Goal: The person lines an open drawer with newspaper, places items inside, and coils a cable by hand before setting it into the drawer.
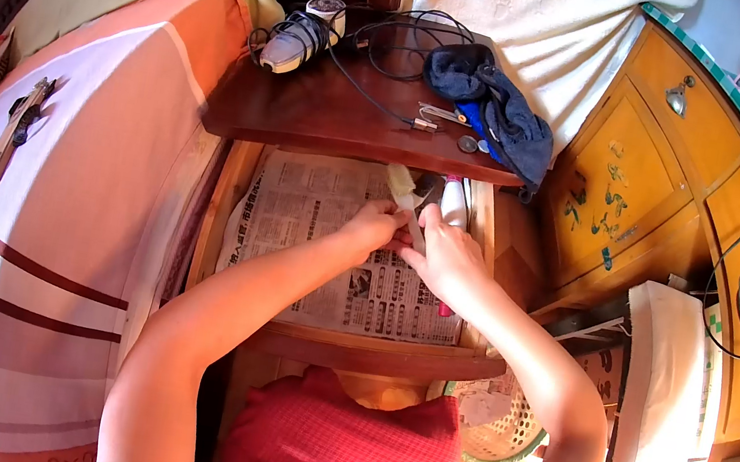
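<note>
Both hands meet over an open wooden drawer (342, 348) lined with newspaper (296, 210). Between their fingers is a pale, thin packet (403, 183), partly see-through, slanting up toward the back of the drawer; its exact kind is unclear. My left hand (375, 229) pinches its lower end from the left. From the right, my right hand (448, 255) closes on it with bent fingers; part of the packet is hidden behind them. Just beyond my right hand, a white bottle (454, 206) with pink at its ends lies along the drawer's right wall. A small dark item (430, 185) lies beside it.
Above the drawer, a dark red tabletop (310, 120) bears a corded device (295, 47), black cables, a dark blue cloth (488, 95) and coins (468, 144). A bed (77, 185) stands left, a yellow cabinet (632, 166) right. Low right is a woven basket (502, 436).
</note>
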The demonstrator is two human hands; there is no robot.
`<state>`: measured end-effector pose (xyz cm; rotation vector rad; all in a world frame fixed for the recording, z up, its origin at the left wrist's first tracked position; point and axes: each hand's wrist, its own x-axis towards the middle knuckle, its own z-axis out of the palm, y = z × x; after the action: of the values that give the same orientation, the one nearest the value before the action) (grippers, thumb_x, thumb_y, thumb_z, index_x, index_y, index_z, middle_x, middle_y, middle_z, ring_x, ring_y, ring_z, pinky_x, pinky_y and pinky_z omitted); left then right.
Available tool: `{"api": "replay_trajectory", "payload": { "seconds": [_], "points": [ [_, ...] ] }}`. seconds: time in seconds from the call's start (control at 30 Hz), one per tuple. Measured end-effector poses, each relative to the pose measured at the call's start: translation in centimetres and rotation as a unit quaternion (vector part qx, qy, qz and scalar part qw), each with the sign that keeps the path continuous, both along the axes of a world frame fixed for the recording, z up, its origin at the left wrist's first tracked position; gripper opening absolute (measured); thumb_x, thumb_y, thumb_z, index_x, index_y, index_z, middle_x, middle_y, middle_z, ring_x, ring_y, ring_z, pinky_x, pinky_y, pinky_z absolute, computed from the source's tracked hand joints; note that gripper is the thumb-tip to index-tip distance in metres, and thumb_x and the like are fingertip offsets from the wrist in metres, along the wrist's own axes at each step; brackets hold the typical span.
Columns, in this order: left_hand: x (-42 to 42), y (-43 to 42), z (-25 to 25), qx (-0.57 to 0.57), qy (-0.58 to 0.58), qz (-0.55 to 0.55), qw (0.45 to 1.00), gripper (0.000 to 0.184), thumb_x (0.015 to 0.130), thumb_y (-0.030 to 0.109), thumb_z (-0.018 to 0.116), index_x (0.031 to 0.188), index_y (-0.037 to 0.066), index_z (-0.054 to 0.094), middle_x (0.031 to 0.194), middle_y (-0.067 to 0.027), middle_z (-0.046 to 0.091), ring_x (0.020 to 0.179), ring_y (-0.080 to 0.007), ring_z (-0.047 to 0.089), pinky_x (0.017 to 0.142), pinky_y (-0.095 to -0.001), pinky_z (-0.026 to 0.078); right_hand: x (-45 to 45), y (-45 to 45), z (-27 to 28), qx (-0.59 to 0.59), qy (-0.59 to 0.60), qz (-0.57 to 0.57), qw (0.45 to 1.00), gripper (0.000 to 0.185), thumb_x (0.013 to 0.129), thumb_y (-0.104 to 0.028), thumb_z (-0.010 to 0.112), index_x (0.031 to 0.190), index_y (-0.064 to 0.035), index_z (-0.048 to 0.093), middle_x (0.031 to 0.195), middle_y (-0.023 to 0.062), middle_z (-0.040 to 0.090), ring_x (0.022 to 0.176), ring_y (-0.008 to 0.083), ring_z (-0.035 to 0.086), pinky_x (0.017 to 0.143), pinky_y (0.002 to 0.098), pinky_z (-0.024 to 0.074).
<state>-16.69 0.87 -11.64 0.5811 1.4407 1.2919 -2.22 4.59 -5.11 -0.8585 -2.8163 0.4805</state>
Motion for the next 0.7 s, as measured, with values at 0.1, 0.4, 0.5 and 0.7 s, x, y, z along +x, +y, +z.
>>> {"api": "replay_trajectory", "payload": {
  "seconds": [0.1,0.4,0.5,0.7],
  "points": [
    [-0.5,-0.1,0.4,0.021,-0.063,0.003,0.998,0.017,0.093,0.015,0.046,0.101,0.003,0.055,0.091,-0.0072,0.06,0.081,-0.0164,0.057,0.075,-0.0325,0.049,-0.9,0.5,-0.4,-0.021,-0.002,0.004,1.0,0.034,0.078,-0.009,0.063,0.101,0.0064,0.044,0.08,0.025,0.062,0.078,0.0375,0.064,0.07,0.0421,0.053],
    [-0.1,0.4,0.7,-0.061,0.091,0.106,0.988,0.02,0.087,0.017,0.054,0.097,0.003,0.064,0.085,-0.0035,0.063,0.078,-0.014,0.054,0.072,-0.0298,0.042,-0.8,0.4,0.6,-0.079,0.015,-0.094,0.992,0.026,0.075,-0.012,0.064,0.092,0.0041,0.05,0.082,0.0237,0.063,0.081,0.0381,0.063,0.074,0.0434,0.0519],
    [0.9,1.3,1.2,-0.049,0.076,0.087,0.992,0.02,0.084,0.017,0.061,0.097,0.002,0.064,0.086,-0.0039,0.064,0.073,-0.0137,0.055,0.067,-0.0278,0.043,-0.8,1.0,0.2,-0.033,0.024,-0.107,0.993,0.029,0.075,-0.013,0.065,0.094,0.0033,0.05,0.083,0.0228,0.063,0.082,0.0373,0.063,0.076,0.0433,0.051],
    [-0.7,2.5,-0.9,0.0,0.363,0.022,0.931,0.04,0.075,0.016,0.072,0.108,-0.001,0.058,0.09,-0.0155,0.064,0.084,-0.0216,0.061,0.072,-0.034,0.048,0.7,1.3,0.1,-0.08,0.062,-0.097,0.99,0.033,0.074,-0.015,0.065,0.099,0.0014,0.052,0.079,0.0221,0.064,0.08,0.0354,0.064,0.075,0.0426,0.0494]
  ]
}}
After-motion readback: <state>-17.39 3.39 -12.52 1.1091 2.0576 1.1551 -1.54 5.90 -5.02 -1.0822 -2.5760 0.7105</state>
